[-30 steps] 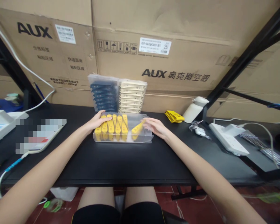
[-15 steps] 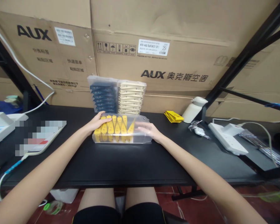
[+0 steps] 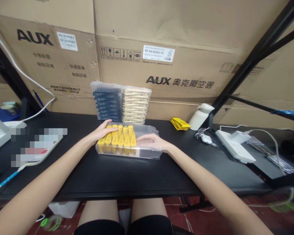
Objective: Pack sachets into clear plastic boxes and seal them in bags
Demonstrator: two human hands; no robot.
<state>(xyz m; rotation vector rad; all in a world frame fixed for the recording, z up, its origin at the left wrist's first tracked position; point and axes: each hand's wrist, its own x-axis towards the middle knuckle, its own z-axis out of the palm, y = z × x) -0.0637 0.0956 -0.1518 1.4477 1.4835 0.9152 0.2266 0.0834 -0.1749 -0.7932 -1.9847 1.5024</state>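
Brown cardboard (image 3: 122, 26) backs the smooth black tabletop (image 3: 127, 178). The left hand (image 3: 100, 133) grasps a clear plastic box (image 3: 149, 153) of yellow folded packets (image 3: 121, 140); the right hand (image 3: 153, 142) reaches inside, its grip unclear.

Both arms (image 3: 63, 162) extended forward; left hand (image 3: 103, 131) curled, right hand (image 3: 154, 142) turned inward.

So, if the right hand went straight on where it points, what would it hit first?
Likely the rightmost yellow packet in the clear box; the right hand may already touch it, depth being unclear.
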